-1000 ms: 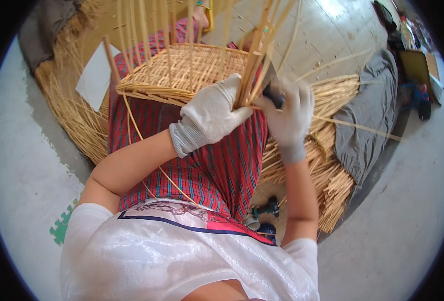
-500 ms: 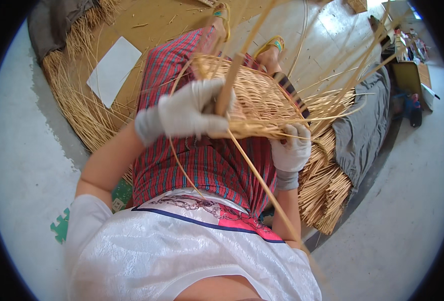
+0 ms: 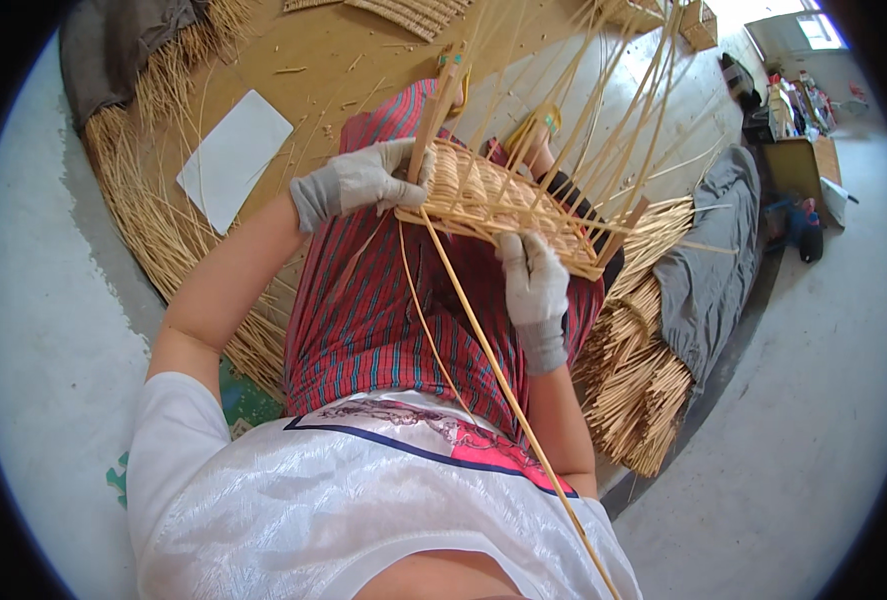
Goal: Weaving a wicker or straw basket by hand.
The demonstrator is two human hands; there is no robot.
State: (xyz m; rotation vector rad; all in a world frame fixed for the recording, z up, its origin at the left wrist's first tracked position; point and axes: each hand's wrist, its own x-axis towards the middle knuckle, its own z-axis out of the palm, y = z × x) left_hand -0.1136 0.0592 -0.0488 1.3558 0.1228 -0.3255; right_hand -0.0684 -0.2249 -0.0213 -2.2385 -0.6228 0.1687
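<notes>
A half-woven wicker basket (image 3: 498, 195) rests over my lap, tilted, with long willow rods fanning up and away from it. A flat wooden stake (image 3: 432, 120) stands at its left corner, and another wooden stake (image 3: 625, 228) rises at the right end. At the left corner my gloved left hand (image 3: 375, 180) is closed, thumb and fingers around the base of the stake and the weave. My gloved right hand (image 3: 535, 285) grips the basket's near edge with curled fingers, partly hidden. One long willow rod (image 3: 493, 362) runs from the left corner down across my shirt.
Bundled willow rods lie at the left (image 3: 148, 195) and at the right (image 3: 633, 385), partly under grey cloths (image 3: 713, 260). A white sheet (image 3: 233, 160) lies on the brown floor board. Woven pieces (image 3: 413, 14) and a small wicker box (image 3: 698, 25) are farther off.
The basket has turned, its upright rods now fanning out more plainly. My left hand has moved slightly up and left; my right hand has shifted left along the near edge.
</notes>
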